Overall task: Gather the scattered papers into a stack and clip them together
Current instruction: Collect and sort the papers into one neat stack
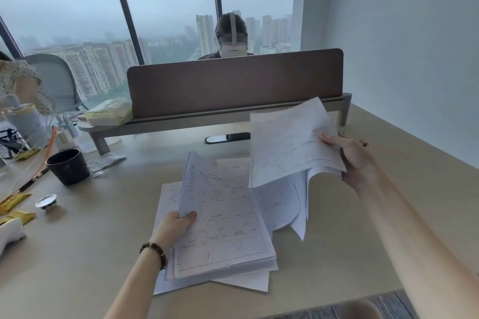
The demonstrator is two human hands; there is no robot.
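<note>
left hand (pixel 178 223): is pinching the near-left edge of the main stack (pixel 223 228), thumb on top and fingers curled under, tilting that edge up off the tabletop (pixel 90 241).
right hand (pixel 350 158): is holding a smaller bundle of sheets (pixel 290 142) in the air, thumb over the top page, up and to the right of the left hand; its lower pages are drooping.
loose sheets (pixel 166 280): a few are lying flat beneath the left hand's stack, corners sticking out askew.
done so far: judging by this, most of the papers are already sitting in two gathered lots.
still to do: the two lots are waiting to be merged, the stray pages pulled in, the edges squared.
clip: none is showing within reach of either hand, so the clipping looks not yet begun.
overall: roughly midway, in my judgement.
</note>
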